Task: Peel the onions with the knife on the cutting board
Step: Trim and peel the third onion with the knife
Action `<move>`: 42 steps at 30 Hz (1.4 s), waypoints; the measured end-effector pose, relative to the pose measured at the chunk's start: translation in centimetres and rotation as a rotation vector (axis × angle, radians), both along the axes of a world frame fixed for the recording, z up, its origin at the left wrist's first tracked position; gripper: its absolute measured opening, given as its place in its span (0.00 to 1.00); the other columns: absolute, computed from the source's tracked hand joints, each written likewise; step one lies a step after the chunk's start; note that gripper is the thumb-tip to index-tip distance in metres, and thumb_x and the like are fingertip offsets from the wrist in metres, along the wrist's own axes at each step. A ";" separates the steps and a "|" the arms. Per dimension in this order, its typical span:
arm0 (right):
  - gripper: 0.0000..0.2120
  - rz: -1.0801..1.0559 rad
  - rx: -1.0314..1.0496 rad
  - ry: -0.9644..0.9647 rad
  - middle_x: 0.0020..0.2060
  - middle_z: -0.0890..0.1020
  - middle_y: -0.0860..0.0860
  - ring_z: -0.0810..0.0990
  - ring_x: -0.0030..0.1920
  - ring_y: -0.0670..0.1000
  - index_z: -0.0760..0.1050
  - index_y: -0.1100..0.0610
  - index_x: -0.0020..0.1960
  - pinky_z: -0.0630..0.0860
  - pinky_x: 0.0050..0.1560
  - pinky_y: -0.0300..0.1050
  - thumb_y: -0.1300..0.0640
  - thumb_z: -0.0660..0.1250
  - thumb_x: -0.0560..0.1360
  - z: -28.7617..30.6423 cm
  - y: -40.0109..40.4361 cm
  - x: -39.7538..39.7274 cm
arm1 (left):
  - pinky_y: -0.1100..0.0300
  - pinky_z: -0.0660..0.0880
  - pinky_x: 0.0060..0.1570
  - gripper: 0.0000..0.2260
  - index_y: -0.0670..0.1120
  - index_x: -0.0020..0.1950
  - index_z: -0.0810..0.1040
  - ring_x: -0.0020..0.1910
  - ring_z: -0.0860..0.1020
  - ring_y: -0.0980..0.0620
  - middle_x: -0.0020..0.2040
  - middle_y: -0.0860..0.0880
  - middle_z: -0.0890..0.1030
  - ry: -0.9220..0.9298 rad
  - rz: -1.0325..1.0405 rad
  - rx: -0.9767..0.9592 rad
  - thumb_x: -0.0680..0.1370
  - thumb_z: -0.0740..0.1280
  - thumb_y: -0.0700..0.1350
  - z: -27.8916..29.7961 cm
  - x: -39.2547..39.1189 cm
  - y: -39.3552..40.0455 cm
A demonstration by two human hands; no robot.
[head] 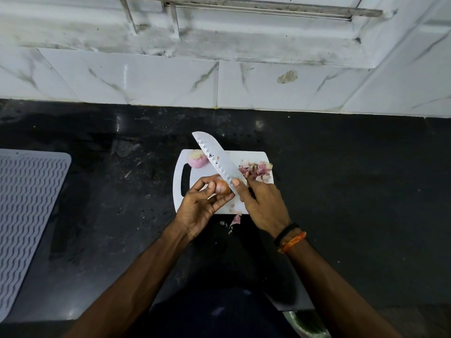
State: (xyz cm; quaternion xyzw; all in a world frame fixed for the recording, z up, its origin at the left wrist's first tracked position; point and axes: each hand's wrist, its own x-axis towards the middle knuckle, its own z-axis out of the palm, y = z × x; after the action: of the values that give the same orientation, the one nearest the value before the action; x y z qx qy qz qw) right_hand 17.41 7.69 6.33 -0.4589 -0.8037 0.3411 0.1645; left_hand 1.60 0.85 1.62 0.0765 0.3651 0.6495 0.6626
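My left hand point(203, 204) holds a small brown-skinned onion point(222, 187) in its curled fingers above the white cutting board point(251, 158). My right hand point(261, 203) grips the knife point(217, 161), its thumb pressed on the blade near the onion. The dimpled blade slants up and to the left, its heel against the onion. A peeled pinkish onion point(197, 159) lies at the board's far left corner. A heap of onion skins point(255, 170) sits at the board's far right.
The board lies on a black stone counter point(341, 181) below a white tiled wall. A grey ribbed drying mat point(26, 211) lies at the left. A loose scrap of skin point(235, 220) rests on the counter just in front of the board.
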 end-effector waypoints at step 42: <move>0.26 -0.086 -0.042 0.072 0.23 0.77 0.43 0.78 0.27 0.43 0.74 0.48 0.31 0.69 0.28 0.37 0.27 0.60 0.73 -2.3 3.2 -0.5 | 0.53 0.81 0.52 0.08 0.43 0.53 0.85 0.58 0.80 0.41 0.59 0.38 0.81 -0.123 0.121 -0.247 0.78 0.70 0.45 2.5 0.0 2.3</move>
State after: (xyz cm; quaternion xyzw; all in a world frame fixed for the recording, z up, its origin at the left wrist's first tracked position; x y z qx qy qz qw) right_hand 16.93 10.89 4.04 -0.4838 -0.7695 0.3666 0.1982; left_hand 1.59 3.16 4.08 -0.0676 0.4050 0.6420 0.6475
